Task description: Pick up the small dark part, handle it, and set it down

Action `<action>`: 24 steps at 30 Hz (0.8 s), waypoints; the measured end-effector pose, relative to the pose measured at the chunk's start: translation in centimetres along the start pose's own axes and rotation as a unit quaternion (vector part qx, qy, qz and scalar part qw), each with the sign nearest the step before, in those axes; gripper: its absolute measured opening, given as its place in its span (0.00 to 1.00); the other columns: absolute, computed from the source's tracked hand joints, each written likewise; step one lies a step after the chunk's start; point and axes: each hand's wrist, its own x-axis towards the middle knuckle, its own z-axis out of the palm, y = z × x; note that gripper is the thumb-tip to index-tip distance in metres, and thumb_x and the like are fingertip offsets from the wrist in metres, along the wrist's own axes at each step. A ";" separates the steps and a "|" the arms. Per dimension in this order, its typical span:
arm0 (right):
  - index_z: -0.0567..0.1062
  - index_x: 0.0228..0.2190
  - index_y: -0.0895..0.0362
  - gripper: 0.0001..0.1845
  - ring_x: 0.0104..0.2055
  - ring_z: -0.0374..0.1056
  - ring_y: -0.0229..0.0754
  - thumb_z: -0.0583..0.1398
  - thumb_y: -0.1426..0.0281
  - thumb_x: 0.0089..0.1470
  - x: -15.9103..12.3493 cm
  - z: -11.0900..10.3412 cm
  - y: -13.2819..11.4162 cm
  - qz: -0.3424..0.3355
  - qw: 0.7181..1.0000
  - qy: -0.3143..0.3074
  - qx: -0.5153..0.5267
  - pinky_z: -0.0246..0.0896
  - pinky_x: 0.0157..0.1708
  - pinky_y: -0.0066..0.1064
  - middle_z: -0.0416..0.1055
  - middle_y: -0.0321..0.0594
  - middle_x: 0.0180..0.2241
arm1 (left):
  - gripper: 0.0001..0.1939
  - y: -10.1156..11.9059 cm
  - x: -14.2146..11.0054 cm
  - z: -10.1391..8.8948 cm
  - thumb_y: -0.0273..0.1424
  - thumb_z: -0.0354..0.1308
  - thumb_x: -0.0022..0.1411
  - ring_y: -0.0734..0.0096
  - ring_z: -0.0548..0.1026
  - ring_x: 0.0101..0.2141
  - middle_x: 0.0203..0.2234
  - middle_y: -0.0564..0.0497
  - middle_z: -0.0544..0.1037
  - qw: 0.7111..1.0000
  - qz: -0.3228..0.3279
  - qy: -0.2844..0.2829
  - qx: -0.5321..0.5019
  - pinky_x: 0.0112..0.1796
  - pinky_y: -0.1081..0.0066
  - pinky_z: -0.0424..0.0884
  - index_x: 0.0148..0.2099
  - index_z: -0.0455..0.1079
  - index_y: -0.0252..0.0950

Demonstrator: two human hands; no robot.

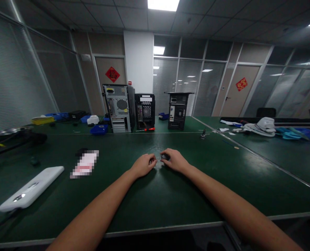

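The small dark piece (164, 157) sits at the fingertips of the right hand (175, 159), pinched between thumb and curled fingers, on the side facing the left hand (144, 165); a narrow gap parts the two hands, and the piece lies just across it from the left fingertips; the left hand is curled inward with thumb and forefinger brought together, though one cannot tell whether anything small is caught between them; both hands are low over the green worktop (155, 205), and whether they rest on it cannot be told; its near edge (155, 229) runs below the wrists and passes under both forearms; ahead, a stretch of green surface reaches to a thin pale line, with three computer towers (119, 108) (145, 111) (178, 111) and a red-handled screwdriver (149, 129) beyond the hands; a white device (33, 188) lies well out to the left, a small metal part (203, 134) stands ahead to the right, and a pale seam (249, 150) slants past on that side; the bare forearms come in from the lower left and lower right and converge, palms turned toward each other.
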 end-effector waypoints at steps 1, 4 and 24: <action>0.78 0.47 0.56 0.17 0.43 0.72 0.44 0.66 0.67 0.54 0.0 0.0 0.1 0.016 1.000 0.010 0.021 0.66 0.46 0.36 0.77 0.44 0.43 | 0.12 -0.1 0.0 0.0 0.38 0.54 0.68 0.66 0.72 0.33 0.29 0.50 0.77 1.000 -0.003 -0.007 0.003 0.33 0.71 0.61 0.37 0.73 0.37; 0.79 0.45 0.56 0.18 0.41 0.72 0.42 0.67 0.69 0.51 0.0 0.4 0.3 0.021 0.996 -0.001 0.082 0.67 0.43 0.33 0.77 0.42 0.42 | 0.13 -0.2 0.0 0.1 0.39 0.55 0.68 0.65 0.73 0.34 0.30 0.49 0.79 1.000 0.001 -0.021 0.003 0.33 0.71 0.62 0.38 0.76 0.37; 0.80 0.39 0.57 0.13 0.44 0.72 0.45 0.62 0.70 0.51 -1.4 -5.1 9.6 0.185 0.975 0.100 -0.069 0.64 0.49 0.37 0.77 0.43 0.41 | 0.17 -2.2 0.2 -0.2 0.41 0.53 0.69 0.62 0.77 0.42 0.42 0.49 0.83 0.999 -0.010 -0.004 -0.036 0.45 0.69 0.68 0.46 0.81 0.40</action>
